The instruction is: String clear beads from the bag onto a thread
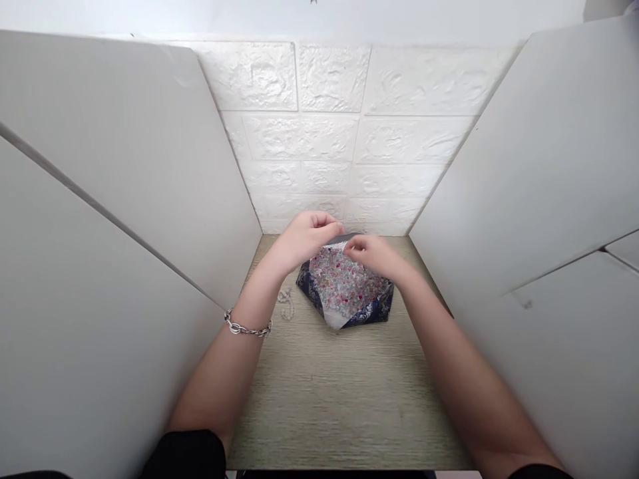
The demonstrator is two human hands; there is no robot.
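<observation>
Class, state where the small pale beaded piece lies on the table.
The beaded piece lies on the table, just left of the bead-filled pouch, beside the left wrist.

Pale wood-grain table, white panels either side; dark blue pouch of tiny beads lies near far edge; small bead string just left of it.
</observation>
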